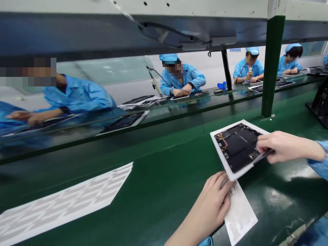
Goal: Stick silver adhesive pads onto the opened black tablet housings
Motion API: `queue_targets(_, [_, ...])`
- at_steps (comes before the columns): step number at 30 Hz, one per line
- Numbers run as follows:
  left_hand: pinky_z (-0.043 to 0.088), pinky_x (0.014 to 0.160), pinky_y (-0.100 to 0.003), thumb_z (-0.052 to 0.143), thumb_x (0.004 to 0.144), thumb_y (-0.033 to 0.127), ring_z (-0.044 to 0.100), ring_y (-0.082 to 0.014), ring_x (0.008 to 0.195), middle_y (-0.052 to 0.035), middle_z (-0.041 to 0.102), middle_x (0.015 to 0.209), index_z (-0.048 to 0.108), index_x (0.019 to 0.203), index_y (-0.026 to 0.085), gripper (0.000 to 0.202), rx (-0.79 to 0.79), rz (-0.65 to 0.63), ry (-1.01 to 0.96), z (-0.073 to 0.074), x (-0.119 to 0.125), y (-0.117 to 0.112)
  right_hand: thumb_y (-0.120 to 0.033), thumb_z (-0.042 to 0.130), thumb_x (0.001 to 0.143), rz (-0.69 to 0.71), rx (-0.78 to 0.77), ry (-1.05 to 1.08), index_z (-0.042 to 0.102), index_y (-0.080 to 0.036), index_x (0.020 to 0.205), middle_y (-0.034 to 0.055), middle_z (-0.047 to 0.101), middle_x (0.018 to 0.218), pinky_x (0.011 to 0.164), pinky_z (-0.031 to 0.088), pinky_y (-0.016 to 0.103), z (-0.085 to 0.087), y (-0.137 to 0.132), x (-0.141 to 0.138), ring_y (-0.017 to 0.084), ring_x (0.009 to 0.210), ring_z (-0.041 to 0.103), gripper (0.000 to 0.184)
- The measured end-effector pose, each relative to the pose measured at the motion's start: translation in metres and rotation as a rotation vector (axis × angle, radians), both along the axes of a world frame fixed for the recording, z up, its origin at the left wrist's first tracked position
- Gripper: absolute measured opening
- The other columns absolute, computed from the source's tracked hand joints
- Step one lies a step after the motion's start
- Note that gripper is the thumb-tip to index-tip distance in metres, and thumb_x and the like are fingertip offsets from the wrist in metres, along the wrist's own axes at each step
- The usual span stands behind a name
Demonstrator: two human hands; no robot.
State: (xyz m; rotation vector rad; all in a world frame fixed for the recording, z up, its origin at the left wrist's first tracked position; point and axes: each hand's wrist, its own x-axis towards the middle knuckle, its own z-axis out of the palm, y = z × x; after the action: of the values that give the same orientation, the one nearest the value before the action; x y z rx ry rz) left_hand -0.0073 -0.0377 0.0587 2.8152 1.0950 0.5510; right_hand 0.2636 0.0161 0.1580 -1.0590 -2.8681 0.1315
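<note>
Device panel (234, 149) is showing at 1 o'clock from the left hand (215, 194), whose grip I cannot tell; the right hand (284, 147) is clamping a tweezer-like tool (263, 155), which, if slipping, could be scratching exposed parts (253, 156).

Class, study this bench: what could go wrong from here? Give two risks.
The thin tool in the right hand is close to the open device; a slip might scratch its uncovered inside. The left hand is at the device's near corner, beside the white sheet; a nudge might shift either.
</note>
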Motion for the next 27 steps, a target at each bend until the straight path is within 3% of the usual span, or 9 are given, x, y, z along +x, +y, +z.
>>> queue_targets(5, [0.046,0.101,-0.045,0.035,0.094,0.016,0.048,-0.0279,0.122,-0.0127,0.054,0.132,0.043,0.136,0.015,0.043,-0.003,0.022,-0.029,-0.007,-0.003,-0.004,0.001,0.049,0.065,-0.171,-0.181,-0.029,0.057,-0.019,0.078,0.0000,0.057,0.080,0.052,0.032,0.024,-0.037,-0.051,0.056,0.014,0.060,0.055,0.025])
queue_targets(9, [0.046,0.102,-0.045,0.034,0.098,0.025,0.044,-0.0288,0.126,-0.0148,0.051,0.135,0.036,0.140,0.011,0.044,-0.034,0.032,-0.023,-0.009,-0.004,-0.001,-0.002,0.052,0.074,-0.142,-0.387,0.147,0.068,-0.020,0.085,0.0022,0.063,0.085,0.063,0.043,0.024,-0.040,-0.050,0.069,0.015,0.071,0.062,0.027])
queue_targets(11, [0.045,0.103,-0.046,0.034,0.099,0.032,0.042,-0.0294,0.128,-0.0156,0.048,0.138,0.034,0.141,0.010,0.047,-0.055,0.026,-0.001,-0.007,-0.005,0.000,-0.016,0.056,0.084,-0.097,-0.388,0.322,0.070,-0.017,0.079,0.0037,0.064,0.077,0.062,0.043,0.024,-0.034,-0.038,0.054,0.015,0.066,0.060,0.015])
queue_targets(13, [0.042,0.105,-0.049,0.036,0.099,0.040,0.039,-0.0305,0.132,-0.0151,0.043,0.143,0.032,0.142,0.012,0.051,-0.077,0.017,0.034,-0.005,-0.004,0.001,-0.036,0.053,0.091,-0.123,-0.410,0.507,0.068,-0.015,0.071,0.0025,0.059,0.062,0.054,0.041,0.024,-0.028,-0.023,0.028,0.013,0.054,0.055,0.033])
queue_targets(17, [0.027,0.110,-0.060,0.036,0.100,0.043,0.026,-0.0339,0.140,-0.0153,0.033,0.150,0.026,0.147,0.013,0.057,-0.116,0.019,0.105,-0.001,-0.001,0.004,-0.051,0.034,0.097,-0.191,-0.758,0.652,0.063,-0.013,0.065,0.0016,0.055,0.050,0.045,0.040,0.020,-0.032,-0.004,-0.031,0.010,0.044,0.050,0.057])
queue_targets(20, [0.018,0.112,-0.062,0.031,0.102,0.037,0.020,-0.0319,0.142,-0.0163,0.028,0.152,0.021,0.149,0.013,0.054,-0.144,0.020,0.133,0.002,0.002,0.004,-0.058,0.037,0.093,-0.091,-0.971,0.589,0.059,-0.013,0.066,-0.0018,0.051,0.044,0.045,0.044,0.020,-0.046,-0.004,-0.057,0.009,0.037,0.049,0.057])
queue_targets(24, [0.017,0.112,-0.063,0.027,0.101,0.028,0.013,-0.0327,0.143,-0.0205,0.022,0.153,0.019,0.148,0.006,0.053,-0.193,0.005,0.127,0.002,0.004,0.002,-0.048,0.056,0.087,0.120,-1.118,0.688,0.059,-0.014,0.080,0.0036,0.063,0.072,0.063,0.052,0.026,-0.059,-0.016,-0.063,0.015,0.066,0.063,0.035])
queue_targets(27, [0.017,0.113,-0.060,0.029,0.099,0.023,0.013,-0.0302,0.144,-0.0180,0.025,0.153,0.027,0.145,0.009,0.049,-0.232,-0.033,0.091,0.003,0.007,0.002,-0.032,0.053,0.088,0.098,-1.009,0.717,0.056,-0.016,0.079,0.0033,0.061,0.073,0.062,0.050,0.026,-0.060,-0.026,-0.063,0.015,0.067,0.060,0.018])
